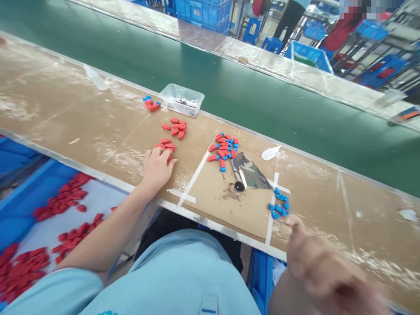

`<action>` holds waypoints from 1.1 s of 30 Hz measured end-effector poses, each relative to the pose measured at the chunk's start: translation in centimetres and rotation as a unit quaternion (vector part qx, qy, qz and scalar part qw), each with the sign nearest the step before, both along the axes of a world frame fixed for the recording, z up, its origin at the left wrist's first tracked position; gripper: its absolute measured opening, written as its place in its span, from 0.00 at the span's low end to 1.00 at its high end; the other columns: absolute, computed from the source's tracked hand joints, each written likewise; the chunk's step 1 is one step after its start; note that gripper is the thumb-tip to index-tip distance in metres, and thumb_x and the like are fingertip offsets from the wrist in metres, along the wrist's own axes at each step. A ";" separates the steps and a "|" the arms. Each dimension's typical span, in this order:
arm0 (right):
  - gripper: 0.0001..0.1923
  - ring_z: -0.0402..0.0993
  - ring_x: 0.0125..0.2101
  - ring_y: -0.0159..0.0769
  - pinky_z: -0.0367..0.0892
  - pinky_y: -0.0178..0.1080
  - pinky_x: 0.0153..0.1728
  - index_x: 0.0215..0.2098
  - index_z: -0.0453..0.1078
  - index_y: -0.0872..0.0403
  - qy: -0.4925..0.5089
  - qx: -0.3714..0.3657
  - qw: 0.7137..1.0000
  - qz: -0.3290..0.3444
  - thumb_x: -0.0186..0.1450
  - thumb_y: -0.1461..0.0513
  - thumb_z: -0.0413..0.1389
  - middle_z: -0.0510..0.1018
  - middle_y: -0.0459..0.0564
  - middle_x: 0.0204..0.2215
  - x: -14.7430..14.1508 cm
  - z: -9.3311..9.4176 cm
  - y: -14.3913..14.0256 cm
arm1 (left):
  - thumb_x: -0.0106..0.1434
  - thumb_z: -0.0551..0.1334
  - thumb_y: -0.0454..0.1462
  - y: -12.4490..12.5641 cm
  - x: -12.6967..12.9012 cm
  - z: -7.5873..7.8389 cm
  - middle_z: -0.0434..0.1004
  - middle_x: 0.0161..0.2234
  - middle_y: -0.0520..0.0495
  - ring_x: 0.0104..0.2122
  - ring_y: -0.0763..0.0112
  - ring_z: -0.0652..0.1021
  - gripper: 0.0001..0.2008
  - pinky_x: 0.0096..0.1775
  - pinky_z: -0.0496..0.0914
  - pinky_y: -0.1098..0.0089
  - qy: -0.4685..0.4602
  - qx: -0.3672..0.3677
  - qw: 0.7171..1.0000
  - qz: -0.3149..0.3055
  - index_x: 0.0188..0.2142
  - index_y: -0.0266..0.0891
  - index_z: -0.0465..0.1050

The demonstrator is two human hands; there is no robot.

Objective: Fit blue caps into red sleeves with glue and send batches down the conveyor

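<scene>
Red plastic pieces lay under our left hand, fingers pressed together, covering them; our blurred right hand, fingers unclear, hovered near blue pieces.

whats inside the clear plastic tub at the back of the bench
The clear tub holds a small heap of thin, silvery-looking parts lying along its bottom. What they are is too small to tell, and the tub's front wall blurs anything beneath them.
</scene>
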State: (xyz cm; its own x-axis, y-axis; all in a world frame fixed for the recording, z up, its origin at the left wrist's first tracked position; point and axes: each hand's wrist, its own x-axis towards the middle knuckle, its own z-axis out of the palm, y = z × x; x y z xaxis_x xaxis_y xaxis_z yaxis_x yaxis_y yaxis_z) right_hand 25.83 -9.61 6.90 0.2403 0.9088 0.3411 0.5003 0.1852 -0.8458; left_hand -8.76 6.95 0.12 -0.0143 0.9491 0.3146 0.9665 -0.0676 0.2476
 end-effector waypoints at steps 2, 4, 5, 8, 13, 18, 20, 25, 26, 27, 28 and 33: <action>0.28 0.66 0.20 0.36 0.68 0.50 0.38 0.15 0.63 0.48 0.043 0.022 0.997 -0.062 0.67 0.45 0.43 0.65 0.44 0.14 1.2 -1.0 1.0 | 0.61 0.56 0.36 0.1 0.2 -0.2 0.71 0.40 0.37 0.44 0.51 0.70 0.04 0.48 0.62 0.54 0.008 -0.002 1.000 -0.011 0.34 0.39 0.69; 0.20 0.70 0.26 0.39 0.67 0.44 0.34 0.22 0.69 0.50 0.045 -0.034 0.984 -0.169 0.63 0.47 0.53 0.72 0.47 0.20 2.7 -2.8 1.4 | 0.61 0.56 0.35 0.2 0.4 -0.4 0.71 0.39 0.40 0.43 0.53 0.69 0.02 0.47 0.63 0.56 0.014 0.000 1.000 -0.007 0.33 0.40 0.67; 0.18 0.72 0.28 0.40 0.67 0.43 0.33 0.26 0.72 0.52 0.020 -0.080 0.976 -0.202 0.60 0.47 0.55 0.75 0.49 0.23 3.5 -3.8 1.4 | 0.60 0.57 0.35 0.3 0.4 -0.4 0.70 0.38 0.41 0.43 0.54 0.69 0.01 0.48 0.63 0.56 0.018 -0.002 1.000 0.002 0.33 0.40 0.66; 0.23 0.72 0.28 0.39 0.67 0.42 0.33 0.36 0.75 0.55 -0.067 -0.155 0.959 -0.228 0.57 0.45 0.57 0.78 0.53 0.30 5.1 -6.6 1.0 | 0.58 0.58 0.33 0.8 0.5 -0.3 0.70 0.37 0.41 0.42 0.55 0.69 0.07 0.48 0.63 0.56 0.042 -0.039 0.998 0.039 0.37 0.37 0.64; 0.22 0.72 0.26 0.37 0.69 0.42 0.33 0.38 0.76 0.55 -0.119 -0.172 0.961 -0.182 0.57 0.47 0.57 0.77 0.52 0.30 4.8 -8.6 1.1 | 0.57 0.55 0.31 0.9 0.6 -0.1 0.73 0.35 0.40 0.40 0.55 0.71 0.10 0.49 0.63 0.54 0.034 -0.057 0.997 0.030 0.40 0.35 0.65; 0.21 0.73 0.25 0.35 0.71 0.39 0.29 0.39 0.75 0.56 -0.073 -0.165 0.970 -0.165 0.58 0.47 0.58 0.78 0.51 0.29 4.4 -9.0 1.3 | 0.63 0.52 0.39 -1.4 2.4 0.4 0.75 0.41 0.39 0.45 0.55 0.73 0.12 0.51 0.66 0.54 -0.171 0.007 0.982 -0.073 0.43 0.38 0.70; 0.21 0.76 0.27 0.37 0.73 0.40 0.31 0.39 0.75 0.55 -0.022 -0.142 0.978 -0.151 0.57 0.48 0.60 0.79 0.52 0.29 4.1 -9.0 1.3 | 0.62 0.55 0.41 -3.0 4.1 0.6 0.76 0.40 0.42 0.41 0.59 0.76 0.12 0.47 0.70 0.59 -0.302 -0.042 0.943 -0.134 0.43 0.40 0.71; 0.18 0.79 0.29 0.41 0.76 0.43 0.33 0.36 0.75 0.55 0.126 -0.119 0.978 -0.113 0.54 0.51 0.65 0.80 0.52 0.28 2.1 -7.6 1.9 | 0.60 0.59 0.37 -5.7 8.8 -0.2 0.77 0.37 0.44 0.37 0.66 0.78 0.10 0.42 0.74 0.65 -0.525 -0.159 0.804 -0.228 0.41 0.38 0.72; 0.18 0.79 0.29 0.41 0.76 0.43 0.34 0.36 0.75 0.55 0.136 -0.116 0.978 -0.109 0.54 0.51 0.65 0.81 0.52 0.29 1.7 -7.3 2.2 | 0.60 0.59 0.36 -6.0 9.4 -0.5 0.77 0.37 0.44 0.37 0.67 0.78 0.10 0.42 0.74 0.65 -0.547 -0.167 0.785 -0.240 0.41 0.37 0.72; 0.18 0.79 0.30 0.41 0.76 0.43 0.35 0.36 0.75 0.55 0.137 -0.114 0.978 -0.104 0.55 0.51 0.64 0.81 0.53 0.30 1.3 -6.9 2.4 | 0.60 0.59 0.35 -6.2 9.8 -0.7 0.77 0.37 0.44 0.37 0.68 0.78 0.09 0.42 0.74 0.65 -0.560 -0.169 0.772 -0.247 0.41 0.36 0.73; 0.17 0.79 0.30 0.41 0.76 0.43 0.35 0.35 0.75 0.55 0.134 -0.110 0.980 -0.098 0.56 0.50 0.63 0.81 0.54 0.31 0.9 -6.7 2.7 | 0.60 0.59 0.35 -6.3 10.1 -0.9 0.76 0.37 0.43 0.37 0.68 0.78 0.09 0.43 0.74 0.65 -0.568 -0.168 0.765 -0.252 0.41 0.36 0.73; 0.16 0.78 0.32 0.40 0.75 0.44 0.37 0.36 0.75 0.54 0.107 -0.120 0.985 -0.060 0.58 0.50 0.62 0.80 0.54 0.32 -0.4 -6.4 4.0 | 0.60 0.58 0.32 -6.6 10.5 -1.3 0.76 0.38 0.44 0.39 0.67 0.77 0.10 0.45 0.74 0.64 -0.567 -0.175 0.763 -0.258 0.41 0.36 0.73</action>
